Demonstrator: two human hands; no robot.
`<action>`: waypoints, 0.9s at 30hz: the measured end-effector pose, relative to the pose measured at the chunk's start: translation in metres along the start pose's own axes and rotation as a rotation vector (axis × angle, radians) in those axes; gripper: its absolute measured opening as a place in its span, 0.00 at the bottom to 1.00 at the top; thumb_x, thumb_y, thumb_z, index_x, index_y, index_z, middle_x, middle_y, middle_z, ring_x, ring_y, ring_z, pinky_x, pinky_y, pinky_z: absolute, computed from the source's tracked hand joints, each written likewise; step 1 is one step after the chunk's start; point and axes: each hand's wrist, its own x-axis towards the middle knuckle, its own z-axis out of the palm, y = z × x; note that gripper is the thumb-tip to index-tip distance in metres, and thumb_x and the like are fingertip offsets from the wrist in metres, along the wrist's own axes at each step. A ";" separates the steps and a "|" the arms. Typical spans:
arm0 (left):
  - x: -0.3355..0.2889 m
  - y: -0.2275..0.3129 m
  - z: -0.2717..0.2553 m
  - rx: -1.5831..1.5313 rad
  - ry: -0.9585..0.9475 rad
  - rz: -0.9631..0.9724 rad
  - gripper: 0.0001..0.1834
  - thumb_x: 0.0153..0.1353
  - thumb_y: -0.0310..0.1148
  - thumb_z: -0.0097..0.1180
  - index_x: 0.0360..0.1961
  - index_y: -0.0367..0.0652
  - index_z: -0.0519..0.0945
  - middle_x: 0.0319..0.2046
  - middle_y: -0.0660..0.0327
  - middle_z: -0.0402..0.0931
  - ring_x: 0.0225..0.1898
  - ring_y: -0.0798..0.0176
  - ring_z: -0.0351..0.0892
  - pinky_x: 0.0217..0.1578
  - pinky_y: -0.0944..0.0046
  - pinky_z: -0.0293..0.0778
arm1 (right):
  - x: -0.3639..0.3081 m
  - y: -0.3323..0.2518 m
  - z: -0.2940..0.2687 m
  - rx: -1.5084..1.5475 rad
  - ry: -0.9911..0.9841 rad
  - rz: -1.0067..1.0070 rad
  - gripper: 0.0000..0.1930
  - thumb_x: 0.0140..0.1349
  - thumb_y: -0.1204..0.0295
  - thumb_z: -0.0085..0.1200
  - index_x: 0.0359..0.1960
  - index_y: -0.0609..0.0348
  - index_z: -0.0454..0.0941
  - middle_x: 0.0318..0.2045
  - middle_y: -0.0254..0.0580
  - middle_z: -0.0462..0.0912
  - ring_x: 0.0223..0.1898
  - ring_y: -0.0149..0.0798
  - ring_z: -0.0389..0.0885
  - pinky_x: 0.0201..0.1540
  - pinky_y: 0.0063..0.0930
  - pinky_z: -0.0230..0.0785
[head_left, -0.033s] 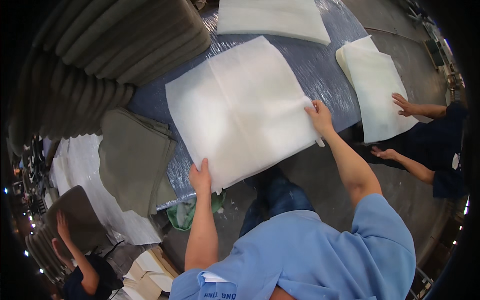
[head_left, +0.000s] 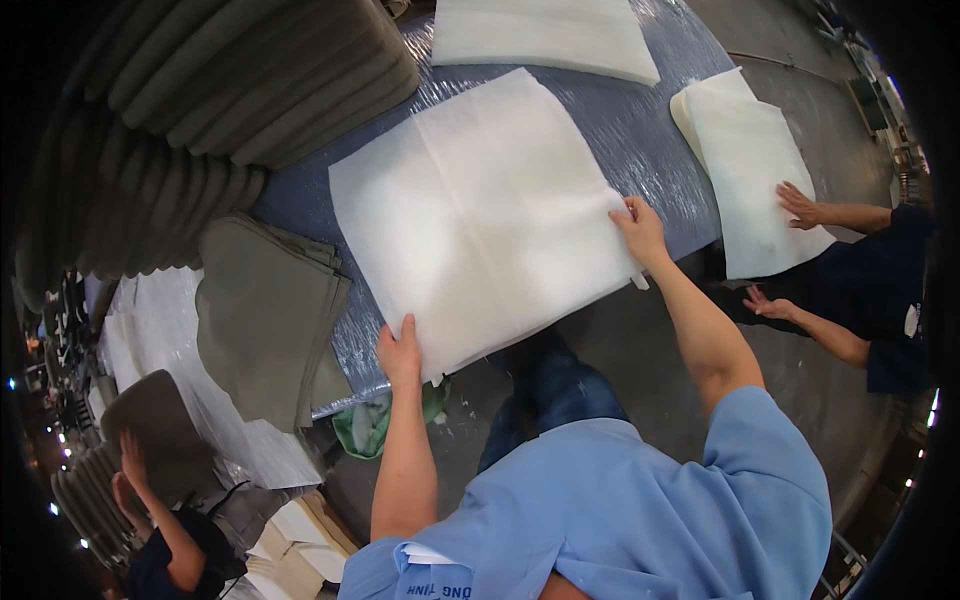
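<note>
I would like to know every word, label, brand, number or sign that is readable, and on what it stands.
Light-blue cloth shirt: dark-blue lettering near the picture's lower edge, which I will not copy.
Navy-blue cloth shirt at right: small white mark, too small to read.
White four-sided fibrous sheet: no writing visible.

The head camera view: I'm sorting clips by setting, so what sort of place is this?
Probably a cushion or upholstery workshop: tall stacks of grey-brown padded slabs, a pile of flat grey-green fabric pieces, and a squarish white padding sheet.
</note>
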 end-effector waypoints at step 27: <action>0.006 -0.039 -0.021 0.163 0.085 0.165 0.20 0.77 0.39 0.53 0.54 0.29 0.79 0.48 0.42 0.85 0.49 0.45 0.86 0.51 0.51 0.77 | -0.010 0.036 0.008 -0.308 0.144 -0.076 0.26 0.77 0.46 0.47 0.35 0.59 0.78 0.31 0.62 0.84 0.39 0.70 0.82 0.42 0.60 0.69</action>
